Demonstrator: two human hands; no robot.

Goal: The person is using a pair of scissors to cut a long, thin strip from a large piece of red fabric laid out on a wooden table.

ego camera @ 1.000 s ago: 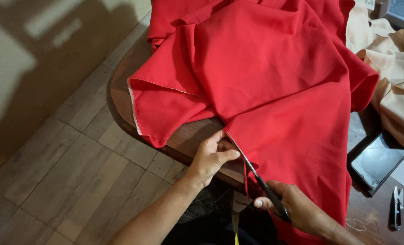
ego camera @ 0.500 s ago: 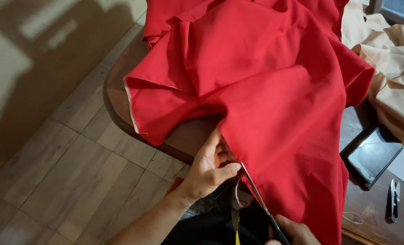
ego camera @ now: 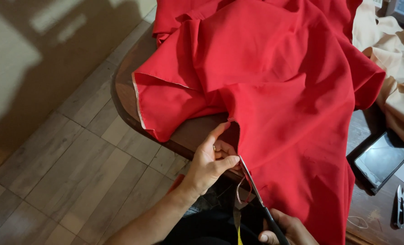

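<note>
My left hand (ego camera: 209, 163) rests at the near edge of the table (ego camera: 190, 134), touching the cut edge of a large cloth (ego camera: 274, 90) that spreads beyond it and to its right, covering most of the tabletop. Just right of this hand lie the blades of the scissors (ego camera: 256, 193), angled toward me, their handles in my right hand (ego camera: 286, 231), which sits nearer my body and lower right of the left. Far right of both hands, a tablet (ego camera: 381, 159) lies on the table, with small thread snips (ego camera: 400, 206) nearer me beside it. Behind the tablet, another cloth (ego camera: 399, 63) is heaped. Floor (ego camera: 52, 172) lies left of my left hand.
</note>
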